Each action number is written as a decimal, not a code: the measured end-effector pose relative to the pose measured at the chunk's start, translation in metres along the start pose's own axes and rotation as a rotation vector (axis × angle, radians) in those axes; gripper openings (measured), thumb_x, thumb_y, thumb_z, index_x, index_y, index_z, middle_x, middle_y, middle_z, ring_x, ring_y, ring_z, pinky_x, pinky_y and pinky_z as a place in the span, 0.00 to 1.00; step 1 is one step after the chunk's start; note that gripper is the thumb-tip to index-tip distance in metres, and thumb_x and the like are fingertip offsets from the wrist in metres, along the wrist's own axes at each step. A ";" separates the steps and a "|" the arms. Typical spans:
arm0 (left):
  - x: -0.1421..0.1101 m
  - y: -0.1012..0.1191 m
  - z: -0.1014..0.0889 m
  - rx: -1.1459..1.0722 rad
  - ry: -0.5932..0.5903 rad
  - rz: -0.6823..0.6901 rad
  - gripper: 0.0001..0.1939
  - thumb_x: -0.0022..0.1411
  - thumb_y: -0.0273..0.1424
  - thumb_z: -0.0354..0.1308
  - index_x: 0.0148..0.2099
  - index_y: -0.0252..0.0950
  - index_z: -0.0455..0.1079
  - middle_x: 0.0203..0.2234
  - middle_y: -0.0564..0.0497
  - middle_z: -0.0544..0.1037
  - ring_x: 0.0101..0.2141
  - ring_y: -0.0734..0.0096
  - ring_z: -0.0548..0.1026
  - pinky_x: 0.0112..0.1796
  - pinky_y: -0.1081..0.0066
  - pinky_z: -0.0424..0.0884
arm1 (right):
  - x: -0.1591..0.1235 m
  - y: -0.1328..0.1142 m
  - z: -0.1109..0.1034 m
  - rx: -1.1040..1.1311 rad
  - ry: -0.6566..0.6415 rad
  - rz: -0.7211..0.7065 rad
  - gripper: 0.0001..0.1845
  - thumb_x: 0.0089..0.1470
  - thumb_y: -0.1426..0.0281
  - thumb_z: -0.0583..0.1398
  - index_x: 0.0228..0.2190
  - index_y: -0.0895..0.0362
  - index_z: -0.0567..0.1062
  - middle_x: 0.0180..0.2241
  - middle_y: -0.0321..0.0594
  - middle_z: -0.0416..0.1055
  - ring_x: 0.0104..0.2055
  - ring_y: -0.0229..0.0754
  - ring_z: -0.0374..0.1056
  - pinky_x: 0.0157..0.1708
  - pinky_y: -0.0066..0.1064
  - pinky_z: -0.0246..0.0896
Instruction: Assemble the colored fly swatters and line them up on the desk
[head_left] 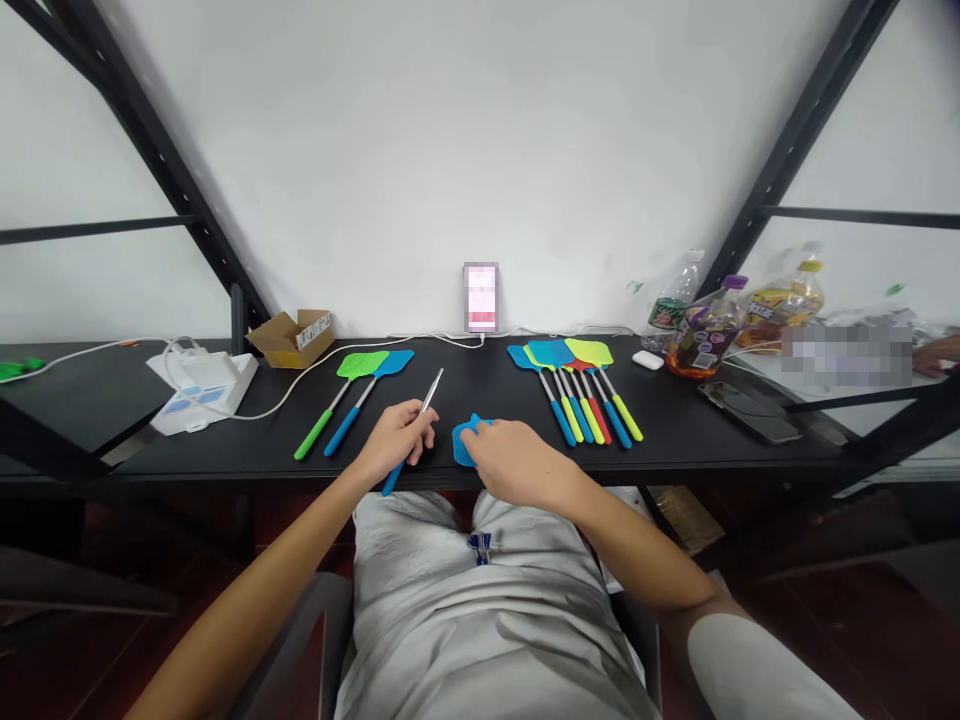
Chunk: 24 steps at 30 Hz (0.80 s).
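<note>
My left hand [401, 438] is closed around a fly swatter handle [393, 478], a blue grip with a silver rod that points up and away. No paddle sits on the rod's far end. Just to the right, my right hand [517, 458] has its fingers on a blue fly swatter head [463, 446] at the table's front part; my fingers hide some of it. On the left lie a green fly swatter [330, 410] and a blue fly swatter [364, 402]. Several more swatters [577, 395] in blue, yellow and red lie fanned out on the right.
An upright phone [481, 300] leans on the wall, its white cable running left. An opened cardboard box [289, 345] and white adapters [210, 375] stand left. Drink bottles [709, 330], a white earphone case [647, 360] and a dark phone [750, 412] are right. A person's hand [937, 355] shows far right.
</note>
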<state>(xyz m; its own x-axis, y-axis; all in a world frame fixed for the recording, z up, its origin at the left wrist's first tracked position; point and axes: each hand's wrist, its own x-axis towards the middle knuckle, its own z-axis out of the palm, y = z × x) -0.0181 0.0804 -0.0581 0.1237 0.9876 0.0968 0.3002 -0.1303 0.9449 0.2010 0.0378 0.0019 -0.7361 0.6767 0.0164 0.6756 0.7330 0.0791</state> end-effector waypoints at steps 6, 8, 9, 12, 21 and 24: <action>-0.005 0.008 -0.002 0.065 -0.132 0.042 0.16 0.66 0.43 0.56 0.38 0.34 0.69 0.19 0.58 0.71 0.11 0.84 0.62 0.16 0.80 0.53 | -0.008 0.053 -0.012 0.300 0.198 -0.051 0.10 0.67 0.67 0.49 0.40 0.56 0.69 0.28 0.41 0.72 0.30 0.43 0.66 0.29 0.31 0.49; -0.007 0.010 -0.003 0.078 -0.155 0.055 0.16 0.66 0.43 0.56 0.38 0.33 0.70 0.19 0.58 0.71 0.12 0.84 0.62 0.16 0.80 0.53 | -0.005 0.074 -0.011 0.436 0.230 -0.054 0.11 0.68 0.64 0.49 0.37 0.56 0.68 0.25 0.37 0.68 0.25 0.39 0.62 0.28 0.30 0.48; -0.007 0.011 -0.004 0.082 -0.165 0.058 0.16 0.66 0.43 0.57 0.38 0.33 0.70 0.19 0.58 0.70 0.12 0.84 0.61 0.16 0.80 0.53 | -0.003 0.083 -0.009 0.457 0.301 0.011 0.10 0.67 0.65 0.49 0.37 0.56 0.67 0.24 0.35 0.66 0.24 0.39 0.59 0.27 0.31 0.46; -0.008 0.011 -0.005 0.092 -0.197 0.059 0.16 0.66 0.43 0.57 0.39 0.33 0.71 0.18 0.58 0.68 0.12 0.84 0.61 0.16 0.79 0.53 | 0.008 0.107 0.002 0.476 0.466 0.165 0.09 0.66 0.67 0.50 0.38 0.56 0.68 0.23 0.35 0.64 0.24 0.40 0.58 0.27 0.32 0.45; -0.008 0.008 -0.006 0.149 -0.226 0.045 0.18 0.65 0.45 0.58 0.42 0.33 0.74 0.18 0.59 0.66 0.13 0.83 0.61 0.16 0.79 0.53 | 0.035 0.139 0.034 0.765 0.843 0.241 0.13 0.64 0.61 0.51 0.39 0.54 0.71 0.31 0.40 0.70 0.33 0.46 0.65 0.36 0.37 0.61; -0.007 0.007 -0.007 0.163 -0.234 0.049 0.19 0.65 0.45 0.58 0.42 0.33 0.75 0.18 0.58 0.66 0.13 0.83 0.61 0.16 0.80 0.53 | 0.037 0.139 0.037 0.840 0.849 0.222 0.14 0.63 0.59 0.52 0.39 0.54 0.72 0.32 0.41 0.71 0.36 0.47 0.67 0.39 0.40 0.64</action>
<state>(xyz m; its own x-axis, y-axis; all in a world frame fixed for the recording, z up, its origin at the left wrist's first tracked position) -0.0230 0.0731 -0.0502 0.3509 0.9352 0.0487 0.4343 -0.2086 0.8763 0.2692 0.1678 -0.0233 -0.1812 0.7635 0.6199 0.3751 0.6363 -0.6741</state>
